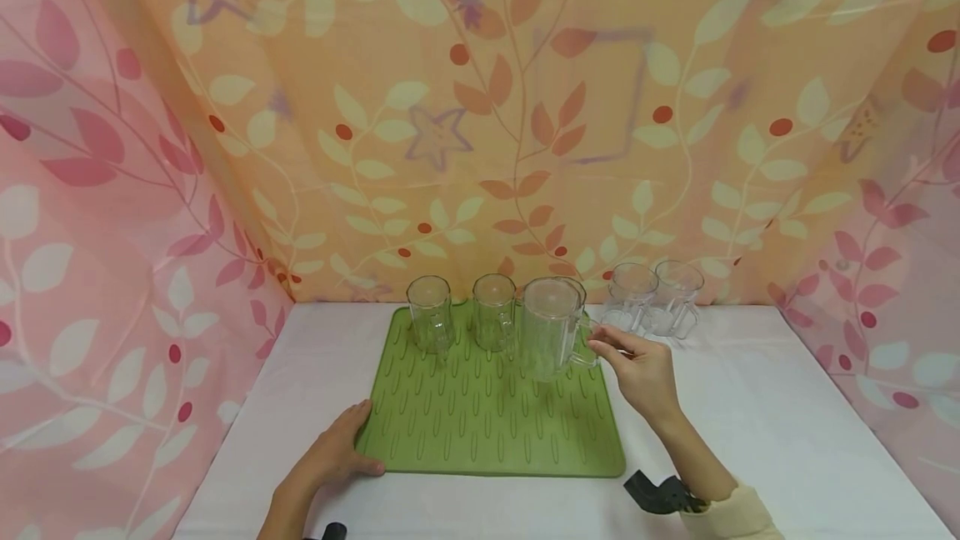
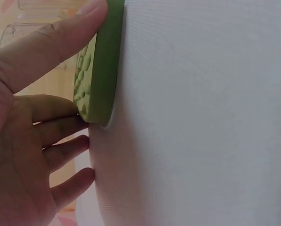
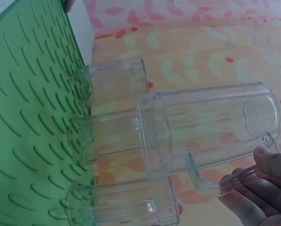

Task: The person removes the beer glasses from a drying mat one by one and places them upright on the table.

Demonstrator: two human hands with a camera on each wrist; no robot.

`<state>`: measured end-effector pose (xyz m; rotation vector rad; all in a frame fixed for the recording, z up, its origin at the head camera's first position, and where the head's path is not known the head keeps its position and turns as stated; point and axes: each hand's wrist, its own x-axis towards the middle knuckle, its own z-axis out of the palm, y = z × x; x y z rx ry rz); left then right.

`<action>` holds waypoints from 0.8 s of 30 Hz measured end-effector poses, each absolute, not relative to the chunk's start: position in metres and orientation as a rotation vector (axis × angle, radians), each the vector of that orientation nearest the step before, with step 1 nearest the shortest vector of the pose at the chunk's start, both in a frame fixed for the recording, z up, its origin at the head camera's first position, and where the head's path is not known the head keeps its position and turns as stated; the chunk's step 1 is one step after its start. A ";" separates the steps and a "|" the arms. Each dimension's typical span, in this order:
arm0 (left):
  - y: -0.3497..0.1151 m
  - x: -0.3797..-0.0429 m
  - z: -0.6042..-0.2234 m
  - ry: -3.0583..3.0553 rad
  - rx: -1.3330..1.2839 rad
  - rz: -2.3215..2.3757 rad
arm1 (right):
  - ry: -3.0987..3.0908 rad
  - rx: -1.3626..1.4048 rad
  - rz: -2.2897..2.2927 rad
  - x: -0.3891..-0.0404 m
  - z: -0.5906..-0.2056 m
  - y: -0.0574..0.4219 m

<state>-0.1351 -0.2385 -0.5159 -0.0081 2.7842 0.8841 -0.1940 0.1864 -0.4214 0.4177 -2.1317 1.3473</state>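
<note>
My right hand (image 1: 637, 369) grips a clear glass mug (image 3: 206, 127) by its handle, thumb and fingers around it. The mug hangs over a green ridged drying mat (image 1: 487, 432), apart from its surface in the right wrist view. Three similar glass mugs stand along the mat's far edge: a left one (image 1: 430, 319), a middle one (image 1: 494, 315) and a right one (image 3: 124, 202), mostly hidden behind the held mug in the head view. My left hand (image 1: 333, 448) rests at the mat's near left corner, thumb (image 2: 60, 42) along the front edge and fingers fairly straight by the side.
Two more glass mugs (image 1: 678, 294) stand side by side on the white tabletop (image 1: 780, 423), right of the mat near the back. A patterned cloth (image 1: 480, 107) rises behind the table, with pink cloth on both sides.
</note>
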 end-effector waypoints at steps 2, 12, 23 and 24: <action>-0.238 -0.135 -0.516 2.778 -0.013 0.889 | -2.126 0.419 1.351 -0.194 -0.421 0.187; -0.235 -0.135 -0.514 2.771 0.004 0.890 | -2.096 0.446 1.297 -0.194 -0.419 0.187; -0.222 -0.142 -0.504 2.806 -0.030 0.968 | -2.058 0.543 1.175 -0.193 -0.413 0.189; -0.220 -0.143 -0.502 2.814 -0.020 0.972 | -2.050 0.555 1.167 -0.193 -0.413 0.189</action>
